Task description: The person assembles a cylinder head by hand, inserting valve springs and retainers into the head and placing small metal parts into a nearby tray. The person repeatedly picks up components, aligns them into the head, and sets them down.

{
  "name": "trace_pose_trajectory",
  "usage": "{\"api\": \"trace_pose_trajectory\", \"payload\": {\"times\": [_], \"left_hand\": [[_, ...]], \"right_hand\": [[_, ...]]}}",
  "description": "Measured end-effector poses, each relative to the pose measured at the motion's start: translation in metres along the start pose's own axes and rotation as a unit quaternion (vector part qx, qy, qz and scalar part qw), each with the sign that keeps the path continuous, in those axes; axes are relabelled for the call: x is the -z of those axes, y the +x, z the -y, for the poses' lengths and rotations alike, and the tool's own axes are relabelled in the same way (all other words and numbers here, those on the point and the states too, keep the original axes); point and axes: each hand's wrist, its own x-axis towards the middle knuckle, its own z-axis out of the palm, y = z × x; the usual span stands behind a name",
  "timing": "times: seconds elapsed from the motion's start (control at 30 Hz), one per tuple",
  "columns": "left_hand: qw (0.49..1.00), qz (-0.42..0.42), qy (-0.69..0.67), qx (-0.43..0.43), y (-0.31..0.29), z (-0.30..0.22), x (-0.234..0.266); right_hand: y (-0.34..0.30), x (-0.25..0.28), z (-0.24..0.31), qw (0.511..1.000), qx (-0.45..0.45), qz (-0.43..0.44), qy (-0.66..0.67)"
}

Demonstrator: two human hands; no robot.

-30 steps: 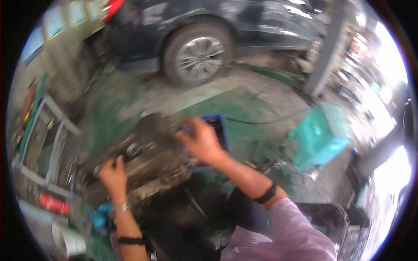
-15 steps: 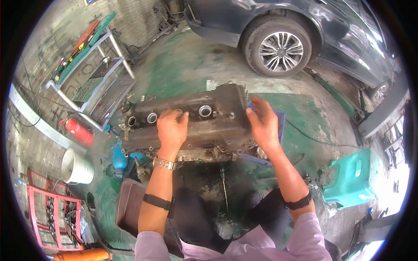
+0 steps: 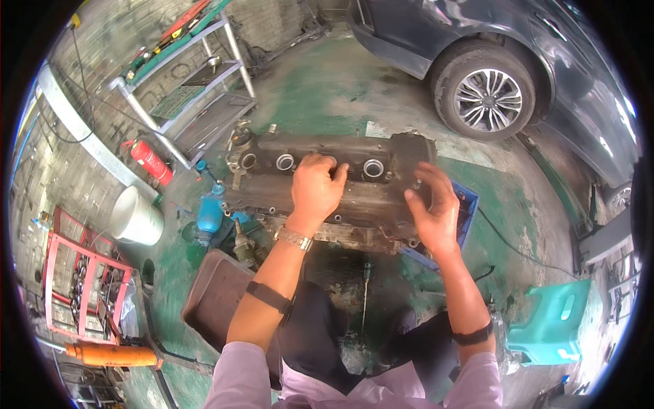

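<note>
A dark, oily engine valve cover [image 3: 368, 198] with ringed plug holes lies across the front of me on an engine part. Over its middle, next to the right-hand plug hole [image 3: 373, 168], my left hand [image 3: 315, 191] rests with its fingers curled down. Its fingertips are hidden, so what they hold, if anything, does not show. My right hand [image 3: 437, 211] hovers at the cover's right end, thumb and fingers apart with nothing held. A small bolt [image 3: 417, 183] on the cover shows between them.
A blue crate [image 3: 469, 211] sits behind my right hand. A brown tub [image 3: 211, 293], blue spray gun [image 3: 210, 217], white bucket [image 3: 136, 215] and red fire extinguisher [image 3: 151, 162] stand left. To the right are a green stool [image 3: 550, 320] and a parked car [image 3: 504, 41].
The whole scene has shifted right in the view. My right hand has come inward from beside the cover's right edge to over that end. My left hand stays curled over the cover's middle.
</note>
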Motion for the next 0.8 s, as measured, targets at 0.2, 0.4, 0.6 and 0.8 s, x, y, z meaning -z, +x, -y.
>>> {"api": "trace_pose_trajectory", "payload": {"times": [0.2, 0.4, 0.6, 0.8], "left_hand": [[1.000, -0.013, -0.003, 0.005, 0.000, -0.001, 0.000], [0.981, -0.027, -0.173, 0.087, 0.001, 0.008, 0.011], [0.896, -0.013, -0.413, 0.165, -0.001, 0.021, 0.019], [0.834, 0.001, -0.526, 0.168, 0.000, 0.033, 0.022]], "right_hand": [[-0.007, -0.003, -0.002, 1.000, 0.012, -0.018, 0.022], [-0.010, -0.004, -0.007, 0.999, 0.036, -0.024, -0.008], [-0.015, -0.010, -0.014, 0.993, 0.091, -0.049, -0.050], [-0.016, -0.013, -0.018, 0.989, 0.117, -0.063, -0.065]]}}
